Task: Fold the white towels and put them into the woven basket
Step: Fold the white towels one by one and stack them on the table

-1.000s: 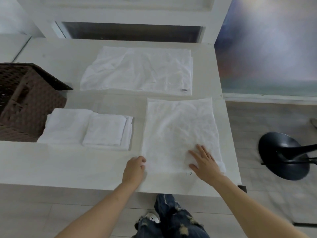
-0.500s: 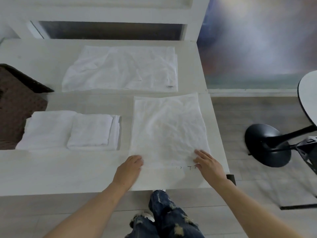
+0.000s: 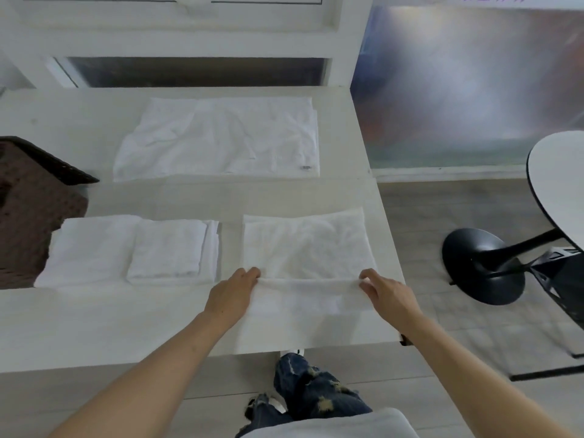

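Observation:
A white towel (image 3: 305, 248) lies flat on the white table (image 3: 94, 324) in front of me. My left hand (image 3: 232, 294) pinches its near left corner and my right hand (image 3: 387, 295) pinches its near right corner, so the near edge is lifted into a low fold. To the left lie folded white towels (image 3: 167, 251), a small one on top of a larger one. A bigger crumpled white towel (image 3: 221, 137) is spread at the back. The dark brown woven basket (image 3: 34, 197) stands at the left edge, only partly in view.
The table's right edge runs just past the towel I hold. On the floor to the right stand a black round stool base (image 3: 483, 267) and a round white tabletop (image 3: 559, 184). A white window frame (image 3: 189, 42) rises behind the table.
Both hands went from lying flat on the towel to gripping its near corners, and the near edge has risen off the table. The view has shifted to the right.

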Demonstrator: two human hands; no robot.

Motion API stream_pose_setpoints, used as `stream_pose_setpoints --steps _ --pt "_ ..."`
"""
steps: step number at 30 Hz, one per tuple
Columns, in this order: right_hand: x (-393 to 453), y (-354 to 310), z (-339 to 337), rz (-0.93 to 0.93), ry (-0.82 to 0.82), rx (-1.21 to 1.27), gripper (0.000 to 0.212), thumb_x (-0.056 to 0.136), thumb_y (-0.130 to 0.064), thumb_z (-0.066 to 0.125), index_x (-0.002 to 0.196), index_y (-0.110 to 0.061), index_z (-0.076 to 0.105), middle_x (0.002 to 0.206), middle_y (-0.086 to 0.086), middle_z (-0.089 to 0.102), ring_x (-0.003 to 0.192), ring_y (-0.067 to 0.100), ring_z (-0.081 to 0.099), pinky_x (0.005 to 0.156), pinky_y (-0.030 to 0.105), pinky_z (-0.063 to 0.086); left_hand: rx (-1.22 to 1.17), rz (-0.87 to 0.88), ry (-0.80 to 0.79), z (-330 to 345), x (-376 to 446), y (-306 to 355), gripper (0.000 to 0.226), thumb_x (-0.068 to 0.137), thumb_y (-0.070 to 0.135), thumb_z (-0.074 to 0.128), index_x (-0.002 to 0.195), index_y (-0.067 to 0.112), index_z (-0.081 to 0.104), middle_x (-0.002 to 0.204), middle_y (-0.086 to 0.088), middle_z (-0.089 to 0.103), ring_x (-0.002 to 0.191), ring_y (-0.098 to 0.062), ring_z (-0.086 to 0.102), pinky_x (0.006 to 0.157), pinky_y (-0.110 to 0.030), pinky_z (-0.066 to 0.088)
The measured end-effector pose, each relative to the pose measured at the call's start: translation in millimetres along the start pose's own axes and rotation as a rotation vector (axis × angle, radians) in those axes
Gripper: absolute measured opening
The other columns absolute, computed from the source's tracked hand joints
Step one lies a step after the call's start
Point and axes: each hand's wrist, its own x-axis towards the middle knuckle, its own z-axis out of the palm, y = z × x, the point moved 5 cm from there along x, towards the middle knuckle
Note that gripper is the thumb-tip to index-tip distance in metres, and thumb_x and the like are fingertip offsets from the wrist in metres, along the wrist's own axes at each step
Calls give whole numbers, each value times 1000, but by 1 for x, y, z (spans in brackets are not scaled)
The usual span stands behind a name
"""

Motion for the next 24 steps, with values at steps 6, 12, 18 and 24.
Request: stream_pose_setpoints --steps 6,12,18,24 --pt "71 4 -44 -15 88 -51 28 104 -53 48 111 -31 63 87 -10 74 74 21 69 59 33 50 -98 4 212 -53 56 -15 22 110 36 39 116 24 57 100 3 56 74 -24 63 61 -40 53" --pt "144 3 -58 -42 133 -46 23 105 -46 52 112 -30 69 102 -10 76 83 25 71 62 32 46 -117 -30 228 -69 115 -27 28 109 31 37 112 16 59 103 0 55 75 -27 58 58 -36 44" --pt "200 11 -48 -21 14 -99 25 107 -44 49 116 -29 67 104 -6 74 94 26 68 69 32 36 -67 -68 113 -70 163 -34 23 111 32 33 117 22 54 103 2 49 72 -20 52 62 -33 42" --pt "239 24 -28 -16 -77 -168 23 107 -41 48 114 -26 64 107 -4 69 104 24 61 81 37 42 -27 -88 52 -59 201 -49 19 110 29 32 114 22 50 101 2 48 79 -19 52 61 -34 41"
